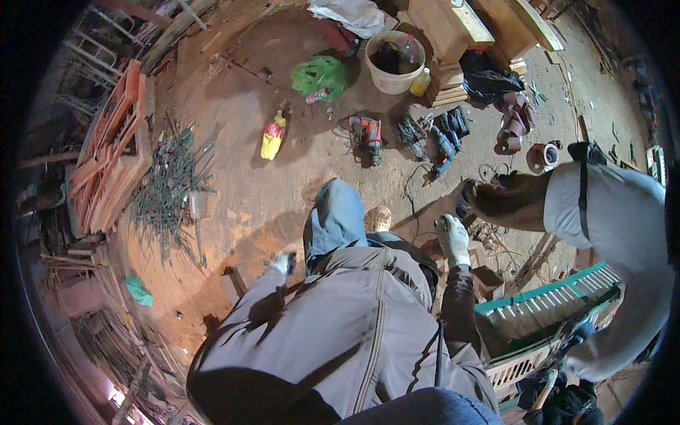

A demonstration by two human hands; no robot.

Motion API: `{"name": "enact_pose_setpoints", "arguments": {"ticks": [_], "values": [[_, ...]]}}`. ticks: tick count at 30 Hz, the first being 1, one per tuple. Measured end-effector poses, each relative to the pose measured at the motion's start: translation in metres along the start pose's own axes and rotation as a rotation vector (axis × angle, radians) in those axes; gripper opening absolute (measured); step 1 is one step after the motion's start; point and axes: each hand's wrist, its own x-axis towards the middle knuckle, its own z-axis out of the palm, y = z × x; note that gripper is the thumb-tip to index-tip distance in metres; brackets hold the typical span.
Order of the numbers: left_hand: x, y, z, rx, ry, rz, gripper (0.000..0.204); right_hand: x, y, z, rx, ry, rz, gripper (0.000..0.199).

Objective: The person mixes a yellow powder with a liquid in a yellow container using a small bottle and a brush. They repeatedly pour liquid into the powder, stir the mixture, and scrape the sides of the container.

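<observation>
One brown, angular block (479, 256) lies by the right hand (453, 241), whose grip, like the left hand's (282, 263), is unclear.

Shows, left of and below centre in the head view, a small brown block (232, 283), straight-edged, apparently wooden, set at a slant beside dark shadow. Shows, right of centre, a tan block (479, 256), partly hidden, and just below it a redder brown piece (488, 277), darkly shaded. Too dim for finer detail.

Green bag (322, 73) beside whitish bucket (391, 83)
</observation>
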Motion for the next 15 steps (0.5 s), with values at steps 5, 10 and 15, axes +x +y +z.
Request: {"name": "enact_pose_setpoints", "arguments": {"ticks": [5, 10, 15], "values": [[0.024, 0.082, -0.010, 0.249, -0.134, -0.018, 0.034, 0.022, -0.005, 0.000, -0.107, -0.065, 0.318, 0.029], [0.120, 0.266, -0.162, 0.249, 0.343, 0.613, 0.028, 0.059, -0.092, 0.034, 0.268, -0.204, 0.397, 0.030], [0.040, 0.620, -0.076, -0.490, -0.185, 0.782, 0.038, 0.076, -0.055, 0.013, 0.193, -0.125, 0.587, 0.025]]}}
